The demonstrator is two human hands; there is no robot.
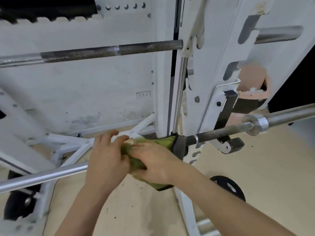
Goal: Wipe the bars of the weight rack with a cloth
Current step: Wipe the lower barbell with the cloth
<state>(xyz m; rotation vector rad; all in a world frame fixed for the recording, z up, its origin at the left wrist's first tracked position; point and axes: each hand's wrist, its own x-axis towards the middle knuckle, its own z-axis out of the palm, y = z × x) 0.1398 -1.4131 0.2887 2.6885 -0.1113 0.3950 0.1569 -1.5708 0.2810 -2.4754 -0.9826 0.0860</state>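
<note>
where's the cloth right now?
Head view, lower centre: the green cloth is bunched on the lower bar, held between the left hand and right hand, just in front of the white upright.

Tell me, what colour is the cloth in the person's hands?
Olive green; the cloth shows best in the head view, bunched between both hands.

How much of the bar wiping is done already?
Hard to say for sure. The shiny silver stretch of the low metal bar looks wiped. Right now the left hand and right hand grip the fuzzy green cloth around that bar. Its darker knurled stretch and the dull grey upper bar look still to do.
</note>
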